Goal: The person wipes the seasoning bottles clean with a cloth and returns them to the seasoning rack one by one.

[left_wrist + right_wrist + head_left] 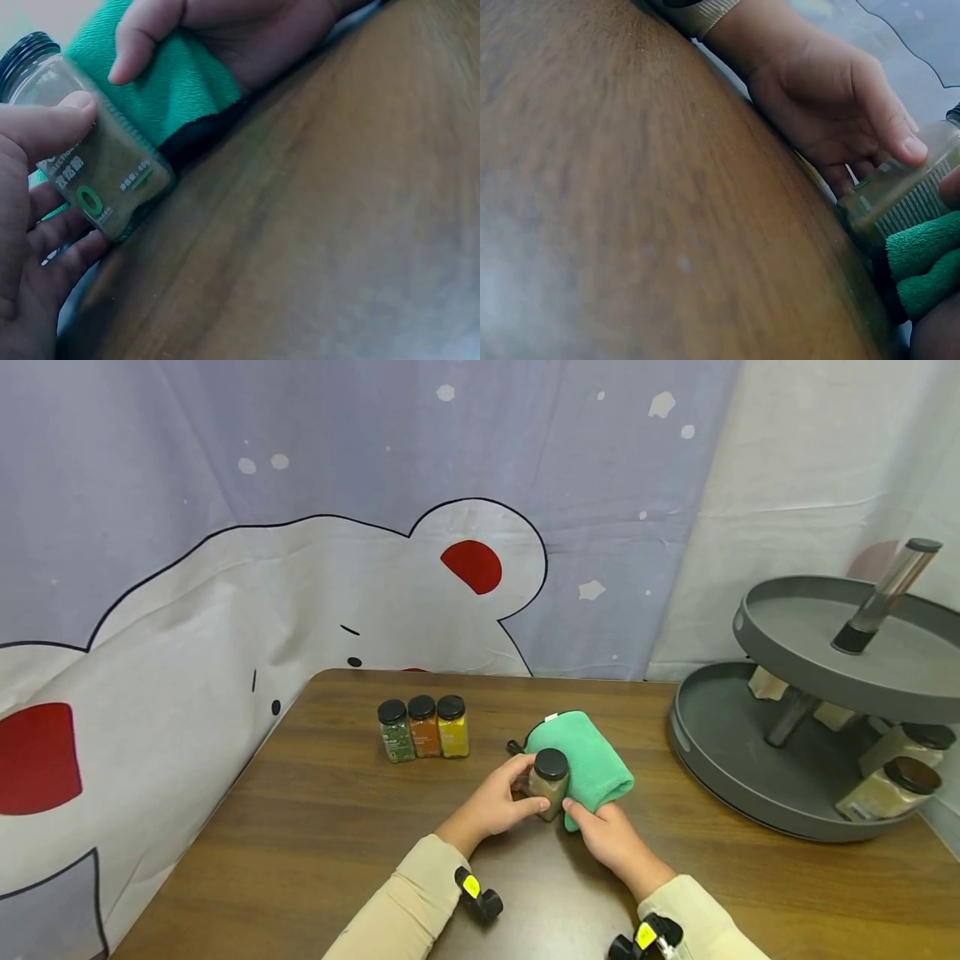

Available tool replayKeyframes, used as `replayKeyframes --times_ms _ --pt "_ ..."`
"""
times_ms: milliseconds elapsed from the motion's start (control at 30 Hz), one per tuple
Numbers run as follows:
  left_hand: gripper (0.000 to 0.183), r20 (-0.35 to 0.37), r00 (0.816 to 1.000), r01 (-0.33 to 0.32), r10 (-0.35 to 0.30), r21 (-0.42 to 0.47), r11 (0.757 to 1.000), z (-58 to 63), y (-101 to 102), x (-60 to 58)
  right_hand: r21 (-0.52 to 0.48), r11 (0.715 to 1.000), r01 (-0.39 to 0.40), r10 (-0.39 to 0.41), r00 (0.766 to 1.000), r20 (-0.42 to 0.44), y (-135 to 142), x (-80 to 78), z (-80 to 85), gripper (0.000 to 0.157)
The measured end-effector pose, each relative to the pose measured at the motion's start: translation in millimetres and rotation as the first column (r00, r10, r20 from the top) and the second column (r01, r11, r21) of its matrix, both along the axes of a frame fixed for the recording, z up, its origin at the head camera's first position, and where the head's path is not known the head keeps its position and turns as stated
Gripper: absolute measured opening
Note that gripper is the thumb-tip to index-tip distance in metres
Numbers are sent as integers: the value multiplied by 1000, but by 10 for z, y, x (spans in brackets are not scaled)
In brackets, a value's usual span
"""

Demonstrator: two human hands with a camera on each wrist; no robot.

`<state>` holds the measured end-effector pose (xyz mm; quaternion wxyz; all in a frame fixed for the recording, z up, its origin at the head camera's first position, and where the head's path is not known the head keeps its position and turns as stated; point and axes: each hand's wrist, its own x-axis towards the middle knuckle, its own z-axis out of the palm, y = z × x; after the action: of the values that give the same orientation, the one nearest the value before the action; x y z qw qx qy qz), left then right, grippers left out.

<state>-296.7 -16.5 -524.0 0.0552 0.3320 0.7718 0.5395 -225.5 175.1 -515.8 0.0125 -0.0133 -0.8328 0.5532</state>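
My left hand (495,806) grips a clear spice jar (550,785) with a black lid and brownish powder inside, thumb on one face and fingers round the other side. In the left wrist view the jar (105,165) tilts, and its label with a green ring shows. A folded green cloth (588,760) lies against the jar's right side. My right hand (611,839) holds this cloth at its near edge, thumb on top and the other fingers hidden beneath it. In the right wrist view the green cloth (930,262) sits right beside the jar's base.
Three spice jars, green (397,739), orange-red (424,735) and yellow (453,735), stand in a row at the back of the wooden table (315,827). On the right a grey two-tier round rack (705,777) holds several jars (888,789) on its lower tray.
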Motion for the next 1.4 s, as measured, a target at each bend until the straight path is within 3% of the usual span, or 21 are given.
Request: replayKeyframes --times_ms 233,567,700,900,1067,1233,1300,1367,1400 --pt "45 -18 991 -132 132 -55 990 38 77 61 -27 999 -28 28 1000 -9 6 -8 8 25" --pt "47 -122 950 -302 287 -135 944 67 142 104 -176 984 -35 16 994 -104 10 11 2 38" --pt "47 -135 947 -310 292 -138 941 66 146 102 -154 987 -41 33 998 -51 9 8 9 35" --pt "46 -139 949 -302 283 -143 943 83 150 109 -242 970 -22 11 999 -48 22 1 17 34" --pt "45 -137 947 -310 290 -159 937 112 132 112 -160 987 -10 13 1000 21 27 -29 64 29" --pt "46 -102 950 -309 296 -159 938 115 132 109 -204 972 114 -108 993 42 125 -101 206 29" --pt "48 -78 954 -300 291 -152 942 99 136 102 -118 982 145 -146 989 1 234 -116 296 30" --pt "48 -55 959 -284 279 -144 948 87 138 99 57 990 126 -121 989 -84 374 -126 381 30" --pt "49 -44 961 -275 272 -138 951 81 136 98 166 980 107 -86 987 -133 441 -127 418 30"
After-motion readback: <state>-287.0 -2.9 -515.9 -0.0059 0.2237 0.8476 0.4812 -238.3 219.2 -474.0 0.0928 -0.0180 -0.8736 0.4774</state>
